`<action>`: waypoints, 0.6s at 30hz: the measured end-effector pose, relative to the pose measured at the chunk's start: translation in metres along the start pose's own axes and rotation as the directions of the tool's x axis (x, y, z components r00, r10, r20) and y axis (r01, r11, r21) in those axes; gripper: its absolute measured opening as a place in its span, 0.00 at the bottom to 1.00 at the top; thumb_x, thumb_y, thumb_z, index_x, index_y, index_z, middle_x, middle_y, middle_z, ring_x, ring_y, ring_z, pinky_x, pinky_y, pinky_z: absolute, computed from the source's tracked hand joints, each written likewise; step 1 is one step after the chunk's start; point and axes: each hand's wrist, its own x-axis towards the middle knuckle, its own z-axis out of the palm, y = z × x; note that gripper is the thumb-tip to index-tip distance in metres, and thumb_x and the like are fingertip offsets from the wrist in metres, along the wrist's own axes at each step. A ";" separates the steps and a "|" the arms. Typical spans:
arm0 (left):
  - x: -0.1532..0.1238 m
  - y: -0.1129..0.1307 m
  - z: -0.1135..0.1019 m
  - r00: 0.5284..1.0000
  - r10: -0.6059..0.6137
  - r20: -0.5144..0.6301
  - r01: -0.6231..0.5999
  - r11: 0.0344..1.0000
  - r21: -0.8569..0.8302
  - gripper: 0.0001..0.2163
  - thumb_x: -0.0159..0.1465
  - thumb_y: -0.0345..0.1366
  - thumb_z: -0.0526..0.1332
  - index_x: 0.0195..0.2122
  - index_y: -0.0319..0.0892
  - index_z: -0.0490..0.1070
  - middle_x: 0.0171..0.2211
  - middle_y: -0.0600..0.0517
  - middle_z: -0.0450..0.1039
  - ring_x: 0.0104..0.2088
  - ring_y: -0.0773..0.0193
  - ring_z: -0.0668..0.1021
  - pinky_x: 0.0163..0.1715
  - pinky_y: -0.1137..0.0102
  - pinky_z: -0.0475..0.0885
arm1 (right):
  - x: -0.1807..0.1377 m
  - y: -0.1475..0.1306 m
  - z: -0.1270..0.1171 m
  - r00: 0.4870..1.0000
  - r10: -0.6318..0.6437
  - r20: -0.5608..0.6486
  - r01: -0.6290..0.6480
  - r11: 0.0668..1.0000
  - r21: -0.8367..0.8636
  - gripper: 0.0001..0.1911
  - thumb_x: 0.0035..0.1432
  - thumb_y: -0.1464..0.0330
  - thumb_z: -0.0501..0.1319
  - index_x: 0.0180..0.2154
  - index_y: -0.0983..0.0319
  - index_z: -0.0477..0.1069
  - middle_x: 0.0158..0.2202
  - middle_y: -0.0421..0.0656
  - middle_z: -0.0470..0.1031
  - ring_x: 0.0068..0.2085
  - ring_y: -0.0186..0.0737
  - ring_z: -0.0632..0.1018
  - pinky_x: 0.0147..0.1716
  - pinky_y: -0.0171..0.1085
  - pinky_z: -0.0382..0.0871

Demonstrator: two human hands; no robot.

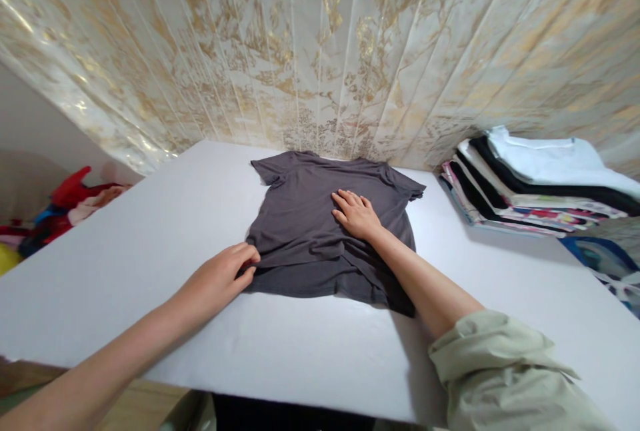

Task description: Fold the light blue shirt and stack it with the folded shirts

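Two hands, left hand (pixel 220 279) and right hand (pixel 356 214), touch one T-shirt (pixel 305 218).

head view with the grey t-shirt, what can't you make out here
- Grey t-shirt: the cloth under the flat right hand is covered by it.
- Left hand: its fingertips curl around the shirt's edge, so the grip itself is hidden.
- Folded stack: lower garments covered by those above; the right end is cut off by the frame edge.
- Colourful clothes pile: partly behind the table edge, too small to tell items apart.
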 end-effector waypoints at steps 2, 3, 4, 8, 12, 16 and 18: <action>-0.011 -0.008 -0.003 1.000 -0.015 -0.002 0.015 0.999 0.031 0.06 0.61 0.33 0.50 0.33 0.44 0.66 0.33 0.52 0.70 0.35 0.60 0.73 0.35 0.68 0.67 | 0.000 0.001 0.000 1.000 0.001 -0.003 -0.001 1.000 0.000 0.29 0.68 0.54 0.43 0.66 0.54 0.51 0.68 0.42 0.51 0.67 0.45 0.53 0.64 0.50 0.47; -0.018 -0.013 -0.004 1.000 -0.031 -0.005 0.031 0.997 0.065 0.06 0.60 0.33 0.50 0.32 0.45 0.66 0.32 0.52 0.70 0.35 0.59 0.73 0.35 0.67 0.67 | 0.000 0.001 0.000 1.000 0.000 -0.003 0.000 1.000 0.000 0.29 0.68 0.54 0.43 0.66 0.55 0.51 0.68 0.42 0.51 0.67 0.45 0.53 0.64 0.50 0.47; -0.025 -0.017 -0.005 0.999 -0.052 -0.012 0.053 0.993 0.109 0.06 0.59 0.32 0.51 0.32 0.45 0.67 0.32 0.52 0.70 0.35 0.58 0.74 0.35 0.66 0.67 | 0.000 0.001 0.000 1.000 -0.003 -0.004 0.003 1.000 0.002 0.29 0.68 0.55 0.43 0.66 0.55 0.51 0.68 0.42 0.51 0.67 0.44 0.53 0.64 0.50 0.47; -0.036 -0.010 -0.004 0.984 -0.088 -0.156 0.125 0.962 0.243 0.08 0.58 0.33 0.53 0.36 0.46 0.69 0.36 0.50 0.71 0.39 0.52 0.74 0.39 0.60 0.66 | 0.000 0.001 0.003 1.000 -0.008 -0.005 0.008 1.000 0.017 0.29 0.68 0.55 0.44 0.66 0.55 0.51 0.68 0.42 0.51 0.67 0.45 0.53 0.64 0.51 0.46; -0.007 0.040 0.000 0.973 0.155 -0.172 -0.129 0.980 0.151 0.10 0.64 0.33 0.53 0.45 0.45 0.69 0.43 0.48 0.71 0.45 0.55 0.72 0.45 0.61 0.67 | 0.004 0.004 0.000 1.000 -0.016 0.007 0.015 0.997 0.078 0.29 0.67 0.54 0.45 0.66 0.54 0.52 0.68 0.42 0.52 0.67 0.45 0.54 0.63 0.52 0.48; 0.042 0.097 0.020 0.885 0.462 0.062 -0.464 0.885 0.043 0.10 0.66 0.28 0.52 0.43 0.44 0.70 0.41 0.50 0.72 0.42 0.60 0.72 0.43 0.67 0.68 | 0.004 0.023 -0.014 0.998 -0.017 -0.054 0.024 0.990 0.142 0.27 0.68 0.59 0.44 0.65 0.56 0.53 0.67 0.43 0.55 0.65 0.41 0.58 0.62 0.45 0.54; 0.066 0.116 0.033 0.853 0.514 0.093 -0.520 0.851 0.071 0.10 0.66 0.26 0.52 0.43 0.43 0.71 0.41 0.49 0.72 0.42 0.61 0.72 0.42 0.67 0.68 | 0.000 0.037 -0.020 0.998 0.024 -0.062 -0.017 0.994 0.108 0.26 0.68 0.60 0.45 0.64 0.57 0.56 0.65 0.44 0.58 0.65 0.41 0.59 0.61 0.44 0.54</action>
